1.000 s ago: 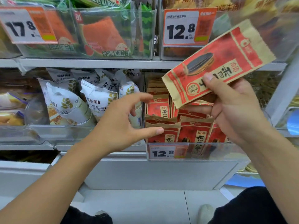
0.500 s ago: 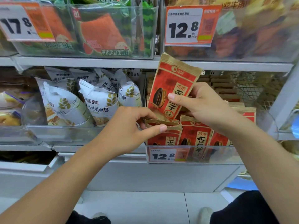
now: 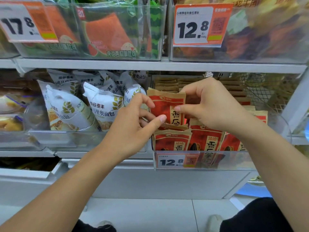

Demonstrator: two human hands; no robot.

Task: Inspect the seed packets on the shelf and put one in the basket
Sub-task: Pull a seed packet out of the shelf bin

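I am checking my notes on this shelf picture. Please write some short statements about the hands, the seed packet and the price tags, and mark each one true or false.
1. The right hand holds a red seed packet upright above the bin. True.
2. The left hand rests on the white bread bags. False: it reaches toward the seed packets, thumb and fingers spread beside the held one.
3. The price tag on the seed bin reads 12.8. True.
4. The held packet already lies in a basket. False: no basket shows, and the packet is at the shelf.
5. The bread bags sit to the right of the seed packets. False: they sit to the left.
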